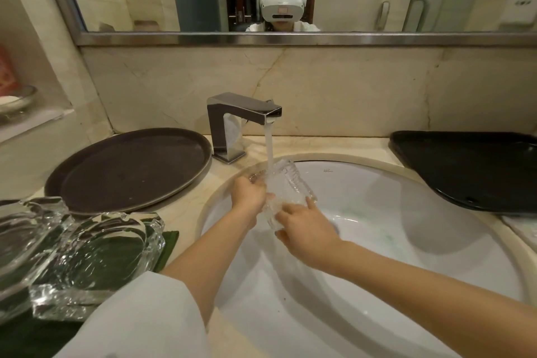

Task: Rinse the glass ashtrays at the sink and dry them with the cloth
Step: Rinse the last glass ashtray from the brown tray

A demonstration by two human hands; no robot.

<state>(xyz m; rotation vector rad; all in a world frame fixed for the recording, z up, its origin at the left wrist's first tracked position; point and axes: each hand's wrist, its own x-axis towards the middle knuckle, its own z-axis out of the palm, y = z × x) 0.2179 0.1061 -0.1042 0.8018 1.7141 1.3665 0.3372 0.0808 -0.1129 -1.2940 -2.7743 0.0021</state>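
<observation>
Both hands [250, 193] [305, 227] gripping glass ashtray [286, 187] under running tap [242, 116], over white sink [406, 241]; more ashtrays [87, 247] at left

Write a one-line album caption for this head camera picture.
Both hands, left hand and right hand, hold a glass ashtray under the running faucet above the sink.

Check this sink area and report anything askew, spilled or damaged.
Nothing is broken or spilled. The glass ashtrays on the green cloth at the left lie tilted and overlapping, not flat. Both hands hold another ashtray under the faucet.
</observation>
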